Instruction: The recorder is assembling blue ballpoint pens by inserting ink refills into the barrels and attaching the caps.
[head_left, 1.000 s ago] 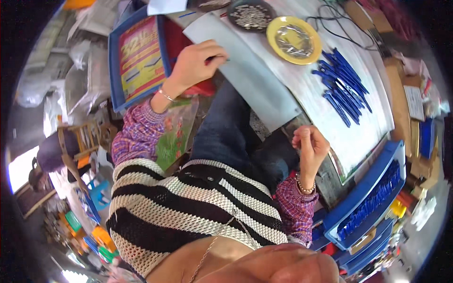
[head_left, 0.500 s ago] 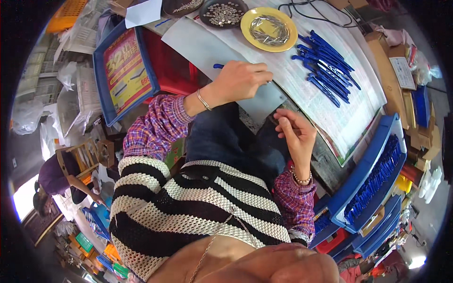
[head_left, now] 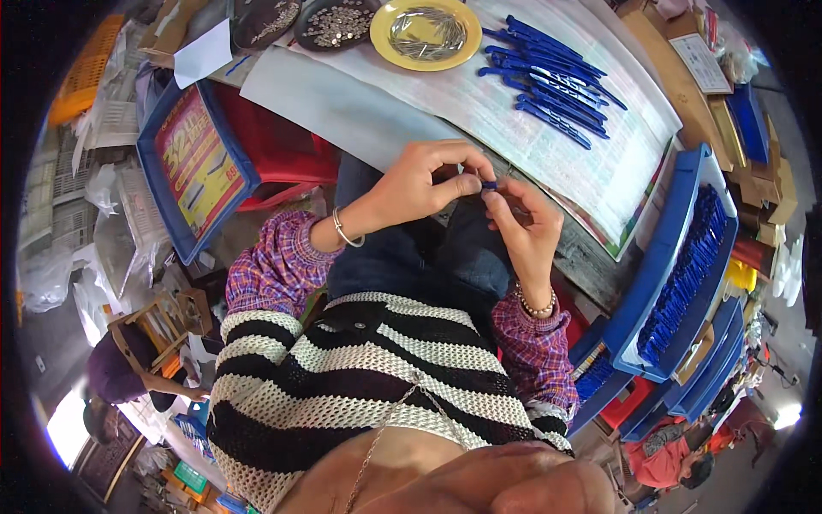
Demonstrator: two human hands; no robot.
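Note:
My left hand [head_left: 441,176] is closed, thumb and forefinger pinching a small visible bit of a blue plastic piece [head_left: 489,184]; the rest of it is hidden by my fingers. Against the same piece, my right hand [head_left: 524,221] brings its thumb and fingertips together. Both hands meet above my lap, by the table's near edge. Beyond them a pile of slim blue plastic pieces [head_left: 556,81] lies on the paper-covered table [head_left: 616,163]. A yellow plate [head_left: 383,38] of thin metal pins stands at the far side, beside a dark bowl [head_left: 301,36] of small round metal parts.
Another dark bowl [head_left: 248,38] holds small parts. On my right stands a blue crate [head_left: 629,343] filled with blue pieces. A red stool [head_left: 282,154] and a blue tray [head_left: 248,167] are to my left. Other people [head_left: 116,364] are in the background.
My left hand has come down and right, meeting my right hand, whose fingers have closed in on the blue piece. The view has shifted, so the table things appear further left and up.

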